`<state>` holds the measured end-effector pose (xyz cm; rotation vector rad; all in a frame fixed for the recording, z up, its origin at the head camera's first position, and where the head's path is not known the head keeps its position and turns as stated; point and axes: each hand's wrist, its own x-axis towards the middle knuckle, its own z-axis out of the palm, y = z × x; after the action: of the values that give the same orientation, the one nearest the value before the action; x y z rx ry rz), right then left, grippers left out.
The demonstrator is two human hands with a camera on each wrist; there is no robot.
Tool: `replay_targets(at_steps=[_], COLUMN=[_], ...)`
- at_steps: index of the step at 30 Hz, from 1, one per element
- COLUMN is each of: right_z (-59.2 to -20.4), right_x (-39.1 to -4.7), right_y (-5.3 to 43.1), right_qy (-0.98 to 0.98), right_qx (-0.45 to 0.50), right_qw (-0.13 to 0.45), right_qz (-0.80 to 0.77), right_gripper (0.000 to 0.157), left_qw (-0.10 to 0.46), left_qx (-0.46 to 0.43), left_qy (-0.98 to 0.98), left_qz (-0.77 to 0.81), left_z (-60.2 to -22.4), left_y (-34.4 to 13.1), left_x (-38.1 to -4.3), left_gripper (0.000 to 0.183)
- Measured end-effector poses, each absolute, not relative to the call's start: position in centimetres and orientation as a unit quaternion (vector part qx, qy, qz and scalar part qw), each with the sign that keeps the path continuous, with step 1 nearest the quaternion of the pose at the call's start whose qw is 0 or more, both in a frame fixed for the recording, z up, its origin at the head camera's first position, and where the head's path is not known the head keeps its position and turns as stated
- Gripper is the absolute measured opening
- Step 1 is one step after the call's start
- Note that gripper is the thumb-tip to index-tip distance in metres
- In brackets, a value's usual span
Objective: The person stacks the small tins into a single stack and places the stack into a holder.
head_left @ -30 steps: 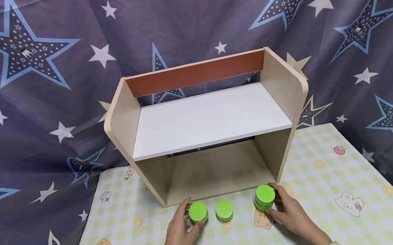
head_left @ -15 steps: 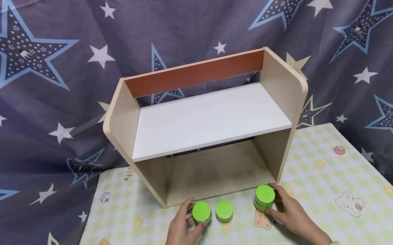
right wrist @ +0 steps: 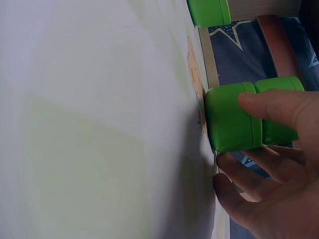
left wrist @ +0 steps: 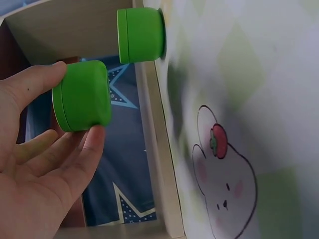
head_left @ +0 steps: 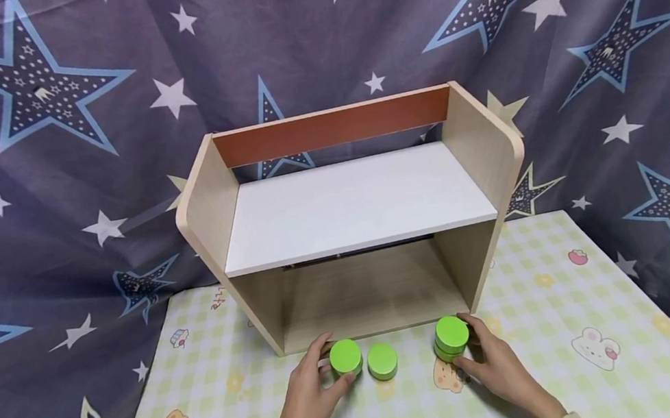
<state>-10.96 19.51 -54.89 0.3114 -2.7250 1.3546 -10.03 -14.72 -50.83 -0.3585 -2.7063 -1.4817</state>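
Observation:
My left hand (head_left: 307, 397) pinches a small round green jar (head_left: 346, 357) between thumb and fingertips. In the left wrist view this jar is raised off the tablecloth, its lid facing up. Just to its right, a second green jar (head_left: 383, 361) stands upright on the cloth. Farther right, two more green jars are stacked. My right hand (head_left: 502, 368) grips the lower jar (right wrist: 229, 117), the thumb on one side and fingers curled round the other; the upper jar (right wrist: 279, 132) rests on its lid.
A wooden two-tier shelf unit with a white upper board (head_left: 353, 203) stands right behind the jars. Its bottom board (head_left: 369, 288) has its front edge close to them. A checked tablecloth (head_left: 569, 306) covers the table, with a star-patterned curtain (head_left: 315, 32) behind.
My left hand and its jar have shifted right, toward the standing jar, and the jar has come up slightly. The right hand and the stack have stayed put.

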Motion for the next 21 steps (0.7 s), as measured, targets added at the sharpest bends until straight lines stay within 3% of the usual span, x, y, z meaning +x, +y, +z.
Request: replay_targets(at_steps=[21], right_z=[-54.8], right_x=[-11.0], right_y=[19.5], right_qy=[-0.888], right_qx=[0.094], right_qw=[0.029], right_qz=[0.448], right_gripper=[0.079], left_qw=[0.012], left_qx=[-0.155], left_qy=[-0.867], left_qz=[-0.473], left_z=[-50.2], left_y=[-13.8], left_x=[-11.1], left_gripper=[0.078])
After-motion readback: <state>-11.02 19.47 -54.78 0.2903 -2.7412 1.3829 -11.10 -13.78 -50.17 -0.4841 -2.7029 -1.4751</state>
